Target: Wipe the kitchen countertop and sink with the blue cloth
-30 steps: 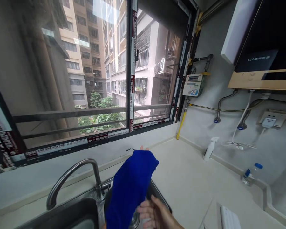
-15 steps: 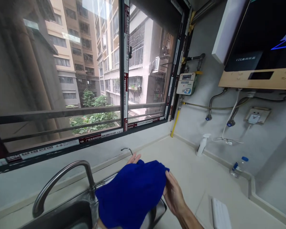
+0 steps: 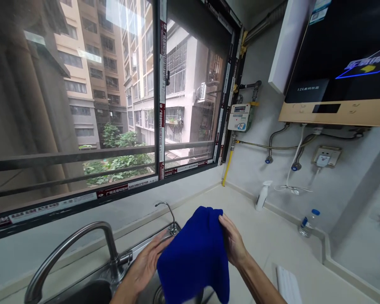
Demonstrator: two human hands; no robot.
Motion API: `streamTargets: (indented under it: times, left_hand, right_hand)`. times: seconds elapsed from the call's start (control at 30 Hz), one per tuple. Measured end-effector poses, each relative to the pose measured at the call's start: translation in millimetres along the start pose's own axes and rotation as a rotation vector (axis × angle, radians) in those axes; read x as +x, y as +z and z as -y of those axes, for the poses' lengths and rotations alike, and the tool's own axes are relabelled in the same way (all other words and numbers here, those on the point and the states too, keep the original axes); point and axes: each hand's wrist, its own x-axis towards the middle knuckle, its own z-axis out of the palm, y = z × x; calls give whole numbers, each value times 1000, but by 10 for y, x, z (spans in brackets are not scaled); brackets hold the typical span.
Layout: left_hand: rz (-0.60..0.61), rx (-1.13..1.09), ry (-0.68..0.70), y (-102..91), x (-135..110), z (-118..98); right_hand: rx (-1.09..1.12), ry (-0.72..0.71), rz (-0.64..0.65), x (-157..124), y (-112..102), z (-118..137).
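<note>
A blue cloth [image 3: 194,257] hangs in loose folds in front of me, over the sink. At its upper right edge my right hand [image 3: 232,240] pinches it, thumb on the near side. My left hand [image 3: 147,264] is open by the cloth's left edge, palm up and fingers stretched out; the fingertips pass partly behind the cloth, and I cannot tell whether they touch it. Below, the cloth hides part of the steel sink [image 3: 150,295] and its drain.
A large curved faucet [image 3: 106,230] stands at the left, with a smaller tap [image 3: 171,215] behind the left hand. On the counter [image 3: 205,198] to the right are a white spray bottle [image 3: 262,196], a clear bottle with blue cap [image 3: 308,223] and a white ridged object [image 3: 288,285].
My left hand has come out from behind the cloth on the left, its fingers now stretched. The cloth has shifted right and hangs lower from my right hand. The view has turned slightly right.
</note>
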Motion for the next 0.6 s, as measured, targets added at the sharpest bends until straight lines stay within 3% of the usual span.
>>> streamTargets:
  times: [0.13,0.2,0.27,0.37,0.47,0.53,0.6]
  left_hand:
    - [37,-12,-211,104,-44,317]
    - [17,-5,-319,173,-55,505]
    - [-47,16,-349,192,-52,621]
    - [-127,124,-179,92,-28,584]
    - [-265,415,55,-132,19,395]
    - [-414,684,134,-302,63,300]
    - [-480,870,200,-449,105,282]
  right_hand:
    - [-18,49,-130,1,-22,-122]
    - [-58,40,-78,-9,-11,-150]
    - [-147,20,68,-15,0,-111]
    - [-367,13,243,1,-53,17]
    - [-577,-30,219,8,-221,51]
    - [-645,-32,194,-19,-363,-31]
    - [-671,-3,194,-62,-486,-172]
